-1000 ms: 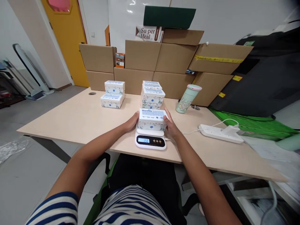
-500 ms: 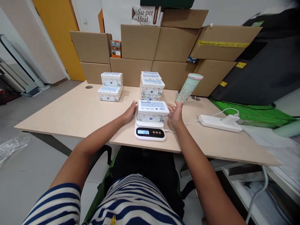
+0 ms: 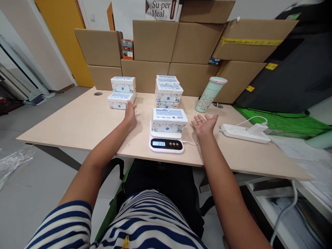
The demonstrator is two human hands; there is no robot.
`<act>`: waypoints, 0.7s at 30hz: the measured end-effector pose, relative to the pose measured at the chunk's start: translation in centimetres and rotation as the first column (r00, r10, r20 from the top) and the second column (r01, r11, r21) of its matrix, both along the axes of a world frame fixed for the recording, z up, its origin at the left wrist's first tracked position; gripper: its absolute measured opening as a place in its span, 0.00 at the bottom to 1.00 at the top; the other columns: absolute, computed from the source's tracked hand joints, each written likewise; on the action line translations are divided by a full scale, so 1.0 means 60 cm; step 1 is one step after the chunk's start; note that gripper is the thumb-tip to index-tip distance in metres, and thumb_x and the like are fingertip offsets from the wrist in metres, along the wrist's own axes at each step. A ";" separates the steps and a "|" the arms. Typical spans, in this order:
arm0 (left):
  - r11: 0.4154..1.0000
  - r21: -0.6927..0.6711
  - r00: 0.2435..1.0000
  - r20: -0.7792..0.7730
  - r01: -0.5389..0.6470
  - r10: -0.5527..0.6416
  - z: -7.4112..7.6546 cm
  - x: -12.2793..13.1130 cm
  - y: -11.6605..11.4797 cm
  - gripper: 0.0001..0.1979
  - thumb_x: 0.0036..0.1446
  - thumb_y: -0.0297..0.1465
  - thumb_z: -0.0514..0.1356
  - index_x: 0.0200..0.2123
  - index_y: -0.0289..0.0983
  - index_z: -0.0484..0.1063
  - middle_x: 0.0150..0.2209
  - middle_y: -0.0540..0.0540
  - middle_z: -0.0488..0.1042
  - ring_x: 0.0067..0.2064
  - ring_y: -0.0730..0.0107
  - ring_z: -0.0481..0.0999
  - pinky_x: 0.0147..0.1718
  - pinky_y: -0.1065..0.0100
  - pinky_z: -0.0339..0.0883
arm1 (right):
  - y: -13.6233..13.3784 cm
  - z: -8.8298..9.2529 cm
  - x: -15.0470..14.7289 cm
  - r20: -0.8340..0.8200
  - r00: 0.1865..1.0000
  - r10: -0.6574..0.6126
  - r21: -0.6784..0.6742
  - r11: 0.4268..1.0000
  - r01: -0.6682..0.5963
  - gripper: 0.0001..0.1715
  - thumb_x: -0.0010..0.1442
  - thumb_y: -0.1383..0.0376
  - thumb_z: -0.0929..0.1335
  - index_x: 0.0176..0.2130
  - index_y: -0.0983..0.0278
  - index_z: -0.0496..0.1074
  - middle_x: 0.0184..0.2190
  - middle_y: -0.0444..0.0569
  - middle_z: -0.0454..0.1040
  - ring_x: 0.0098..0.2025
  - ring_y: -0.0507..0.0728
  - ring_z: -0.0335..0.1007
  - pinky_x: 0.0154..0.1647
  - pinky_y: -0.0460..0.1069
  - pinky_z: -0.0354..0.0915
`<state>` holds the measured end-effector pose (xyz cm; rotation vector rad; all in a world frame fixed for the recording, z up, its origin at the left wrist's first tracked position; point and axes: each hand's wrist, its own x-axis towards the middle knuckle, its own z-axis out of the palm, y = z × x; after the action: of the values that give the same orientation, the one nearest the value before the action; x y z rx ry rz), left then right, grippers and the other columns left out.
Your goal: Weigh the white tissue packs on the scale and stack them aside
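Note:
A white tissue pack rests on a white digital scale, whose lit display seems to read 217. Left of the scale, my left hand is open and holds nothing, its fingertips near the left stack of tissue packs. My right hand is open, palm up and fingers spread, to the right of the scale and apart from the pack. Behind the scale stands another stack of packs.
A green bottle stands beyond my right hand. To the right, a white power strip lies on the wooden table, with a cable running to the scale. Cardboard boxes line the back edge.
Both hands have moved outward from the pack on the scale, my left hand farther. The display has gone from 180 to what looks like 217.

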<state>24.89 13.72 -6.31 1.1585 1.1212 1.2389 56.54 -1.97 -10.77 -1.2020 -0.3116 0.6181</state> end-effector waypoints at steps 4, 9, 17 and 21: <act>0.994 -0.035 0.993 0.066 -0.099 0.101 0.010 -0.017 0.025 0.32 0.80 0.53 0.38 0.69 0.43 0.68 0.68 0.36 0.77 0.74 0.55 0.71 0.76 0.51 0.59 | 0.003 -0.008 0.009 0.046 0.999 0.008 -0.013 1.000 -0.007 0.57 0.68 0.31 0.39 0.79 0.52 0.55 0.76 0.62 0.65 0.75 0.65 0.71 0.69 0.70 0.70; 0.988 -0.113 0.989 0.095 -0.104 0.115 0.015 -0.027 0.029 0.33 0.79 0.53 0.39 0.64 0.41 0.72 0.67 0.35 0.79 0.72 0.55 0.75 0.74 0.52 0.63 | 0.001 0.006 -0.003 -0.022 0.999 -0.043 -0.009 0.999 0.043 0.52 0.72 0.34 0.41 0.79 0.52 0.54 0.77 0.61 0.64 0.75 0.62 0.70 0.72 0.68 0.69; 0.988 -0.125 0.989 0.106 -0.093 0.107 0.016 -0.025 0.023 0.33 0.79 0.54 0.38 0.61 0.42 0.73 0.67 0.36 0.79 0.73 0.55 0.74 0.73 0.52 0.65 | 0.000 0.011 -0.010 -0.015 0.999 -0.041 -0.012 0.999 0.041 0.49 0.73 0.35 0.44 0.78 0.52 0.55 0.77 0.61 0.65 0.75 0.63 0.70 0.71 0.68 0.69; 0.987 -0.134 0.990 0.098 -0.086 0.100 0.018 -0.023 0.024 0.32 0.79 0.54 0.39 0.61 0.42 0.74 0.67 0.36 0.79 0.73 0.52 0.75 0.74 0.49 0.64 | 0.000 0.012 -0.012 -0.030 0.998 -0.051 -0.017 0.999 0.050 0.43 0.75 0.37 0.47 0.76 0.50 0.57 0.77 0.58 0.66 0.75 0.61 0.70 0.72 0.68 0.68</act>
<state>23.49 15.18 -5.24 0.9423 1.1701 1.2638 55.79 -1.98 -10.02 -1.2110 -0.2506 0.5954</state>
